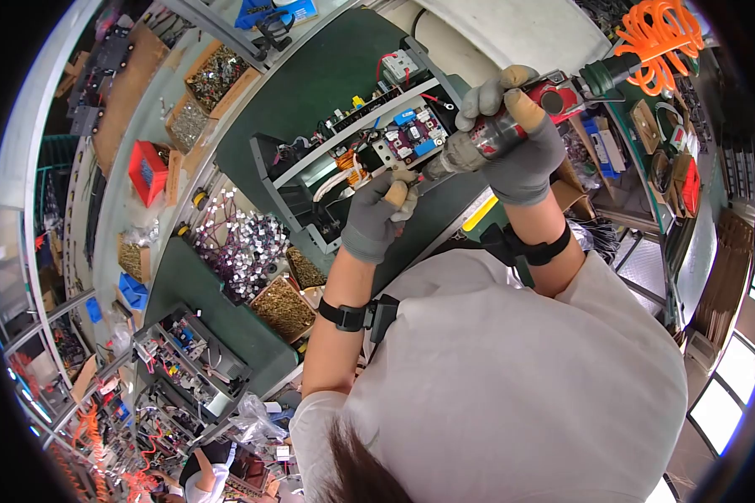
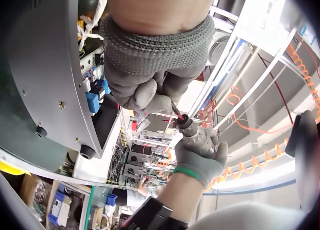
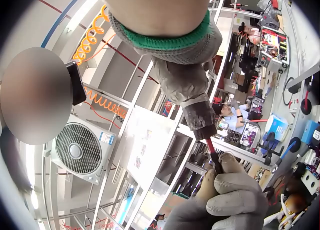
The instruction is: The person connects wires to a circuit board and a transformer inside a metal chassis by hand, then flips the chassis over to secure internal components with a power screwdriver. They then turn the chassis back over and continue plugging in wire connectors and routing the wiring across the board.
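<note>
My right hand (image 1: 524, 163), in a grey glove, grips a red and grey air screwdriver (image 1: 555, 99) above the bench. A slim bit (image 3: 212, 149) points from its nose toward my left hand. Gloved too, my left hand (image 1: 372, 216) pinches the bit's dark tip between thumb and fingers. Whatever small piece sits at the tip is hidden by those fingertips. Just beyond both hands lies an open grey metal chassis (image 1: 298, 220), tilted in the head view. It holds a circuit board (image 1: 419, 138) with blue components, white and orange wires (image 1: 344, 172) and a grey block with red leads (image 1: 401, 65).
The chassis rests on a green bench mat (image 1: 260, 101). Left of it are a heap of white connectors (image 1: 239, 243) and a box of brass screws (image 1: 283, 308). A second chassis (image 1: 197, 360) stands lower left. An orange coiled air hose (image 1: 658, 38) hangs at upper right.
</note>
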The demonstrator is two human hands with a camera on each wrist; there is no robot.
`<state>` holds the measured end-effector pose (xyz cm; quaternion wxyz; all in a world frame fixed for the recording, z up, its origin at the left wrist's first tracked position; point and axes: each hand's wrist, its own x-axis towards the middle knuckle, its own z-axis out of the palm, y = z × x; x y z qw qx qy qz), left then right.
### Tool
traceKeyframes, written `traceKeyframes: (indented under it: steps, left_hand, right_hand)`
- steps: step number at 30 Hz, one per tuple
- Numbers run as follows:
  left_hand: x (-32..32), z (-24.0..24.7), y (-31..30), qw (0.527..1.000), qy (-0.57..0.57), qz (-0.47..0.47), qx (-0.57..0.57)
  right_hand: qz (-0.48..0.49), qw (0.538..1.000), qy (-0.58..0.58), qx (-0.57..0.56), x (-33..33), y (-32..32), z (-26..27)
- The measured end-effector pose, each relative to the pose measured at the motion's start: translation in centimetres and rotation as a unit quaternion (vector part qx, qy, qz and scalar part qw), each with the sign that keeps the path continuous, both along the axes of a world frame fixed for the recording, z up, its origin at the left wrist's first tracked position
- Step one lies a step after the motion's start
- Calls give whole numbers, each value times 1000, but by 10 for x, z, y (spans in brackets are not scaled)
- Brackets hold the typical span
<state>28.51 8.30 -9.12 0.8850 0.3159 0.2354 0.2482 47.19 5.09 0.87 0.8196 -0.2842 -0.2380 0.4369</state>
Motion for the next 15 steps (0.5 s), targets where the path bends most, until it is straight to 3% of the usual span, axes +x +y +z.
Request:
traceKeyframes:
  steps: [1,3,4,5,6,7,9,10,12,15]
  left_hand:
    - [0,-1,0,1000,2,-3,1]
    - [9,22,5,982,36,18,-185]
    - [8,11,9,982,38,15,-184]
    - [6,-11,17,976,188,60,-87]
    - [5,-29,25,938,331,104,15]
    - [6,-40,30,747,513,131,402]
    - [31,36,42,637,667,41,385]
    - [32,30,48,637,666,39,386]
    - [37,18,64,578,674,-49,457]
    - [47,11,67,567,672,-126,460]
  right_hand:
    - [1,1000,6,-1,1,0,0]
    - [-7,1000,21,-12,2,0,-2]
    - [-11,999,34,-23,4,0,-2]
    - [-14,999,34,-22,5,0,-3]
    - [-16,999,37,-19,6,0,-6]
    - [-18,999,40,-18,8,0,-8]
    - [-42,998,29,-24,10,2,-10]
    - [-64,997,17,-31,11,2,-11]
    - [-73,997,4,-26,14,3,-18]
    - [-89,996,-12,-13,17,5,-23]
